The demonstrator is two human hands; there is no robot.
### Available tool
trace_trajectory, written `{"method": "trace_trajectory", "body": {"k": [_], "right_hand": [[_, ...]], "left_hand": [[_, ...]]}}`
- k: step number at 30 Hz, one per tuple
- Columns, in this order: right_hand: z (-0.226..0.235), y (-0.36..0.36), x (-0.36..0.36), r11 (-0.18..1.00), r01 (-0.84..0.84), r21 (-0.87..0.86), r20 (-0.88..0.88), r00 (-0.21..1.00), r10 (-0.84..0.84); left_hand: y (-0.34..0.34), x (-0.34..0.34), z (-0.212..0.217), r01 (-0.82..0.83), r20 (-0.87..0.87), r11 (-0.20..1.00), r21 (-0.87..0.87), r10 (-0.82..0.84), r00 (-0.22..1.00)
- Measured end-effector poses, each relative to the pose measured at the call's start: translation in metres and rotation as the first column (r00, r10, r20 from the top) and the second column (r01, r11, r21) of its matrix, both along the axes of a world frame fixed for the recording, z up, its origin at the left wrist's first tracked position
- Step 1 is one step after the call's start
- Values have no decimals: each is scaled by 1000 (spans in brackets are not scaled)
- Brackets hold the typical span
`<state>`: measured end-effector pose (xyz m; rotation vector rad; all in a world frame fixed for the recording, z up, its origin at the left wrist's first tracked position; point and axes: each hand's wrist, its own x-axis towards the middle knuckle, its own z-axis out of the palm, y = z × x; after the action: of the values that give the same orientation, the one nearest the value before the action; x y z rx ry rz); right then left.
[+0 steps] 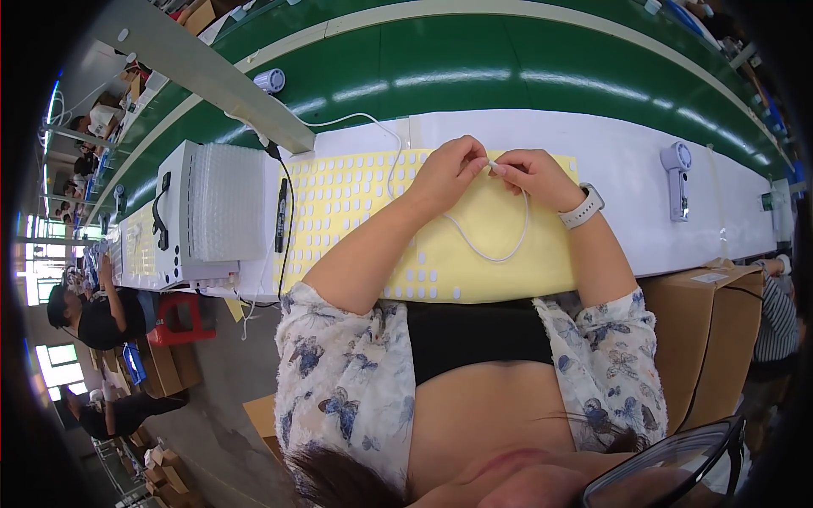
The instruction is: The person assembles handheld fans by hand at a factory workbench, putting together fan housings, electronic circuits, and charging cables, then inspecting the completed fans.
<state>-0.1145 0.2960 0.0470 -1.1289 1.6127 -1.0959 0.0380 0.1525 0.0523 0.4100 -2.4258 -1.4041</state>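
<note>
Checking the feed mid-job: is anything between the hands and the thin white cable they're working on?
Nothing visible. The left hand and right hand already pinch the white cable between their fingertips; its loop hangs free over the yellow sticker sheet.

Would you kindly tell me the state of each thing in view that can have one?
Left hand: fingers pinched on the cable end.
Right hand: fingers pinched on the same end.
White cable: hanging in a loop below the hands.
Yellow sheet: flat on the table, white dots partly gone.
Handheld fan: lying on the table.
Black pen: lying beside the sheet.
</note>
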Motion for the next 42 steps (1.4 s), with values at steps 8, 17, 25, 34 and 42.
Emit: {"method": "trace_trajectory", "body": {"k": [8,17,25,34,42], "right_hand": [[4,-1,2,1000,7,2,23,1000,-7],[-1,1,1,998,19,-57,-1,1000,-19],[3,1,3,999,23,-42,40,999,-22],[1,0,1,999,-11,-44,2,1000,11],[1,0,0,999,-8,-33,2,1000,8]], "left_hand": [[-6,0,-5,102,-5,983,-150,-104,995],[-5,0,-6,131,-13,977,-166,-135,991],[-2,-1,-7,140,-14,975,-173,-145,989],[-5,-1,-5,166,25,972,-165,-165,986],[-7,-1,-6,178,37,975,-133,-175,984]]}}
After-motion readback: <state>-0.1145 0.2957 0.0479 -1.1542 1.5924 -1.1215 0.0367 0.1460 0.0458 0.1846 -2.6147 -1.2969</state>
